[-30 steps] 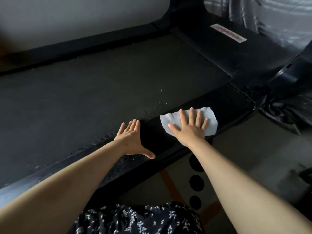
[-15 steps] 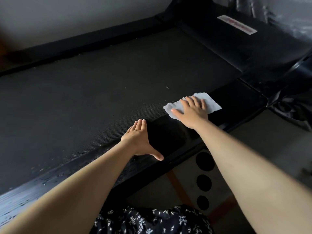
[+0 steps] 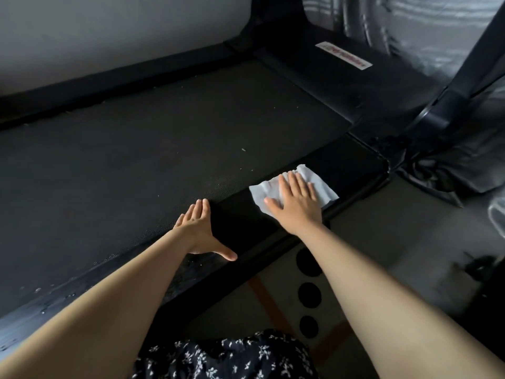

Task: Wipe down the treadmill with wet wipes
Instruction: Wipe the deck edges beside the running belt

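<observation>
Two hands are on the treadmill (image 3: 341, 86), and both lie flat. The right hand (image 3: 296, 206) is spread with straight fingers on a white wet wipe (image 3: 323, 187) and presses it onto the black side rail (image 3: 240, 222) near the front end of the deck. It grips nothing. The flat palm probably keeps the whole sheet against the rail, so one stroke cleans a wide strip. The wipe is opened out rather than balled up, with its corners showing past the fingers and thumb. Its far edge reaches about to where the rail meets the belt (image 3: 136, 165).

The left hand (image 3: 195, 228) rests apart from the wipe, further back on the same rail. Its fingers are together and its thumb is splayed toward the outer edge. It holds nothing and looks like a prop for someone leaning in from the floor (image 3: 396, 242) alongside. Specks or droplets glint on the rail nearer the camera and pale crumbs dot the belt, so much of the wiping seems undone.

Counted: one wipe, one treadmill, one white label (image 3: 343, 55) on the front cover, one slanted upright (image 3: 470, 64) in view, and three black dots (image 3: 308, 294) on the floor.
</observation>
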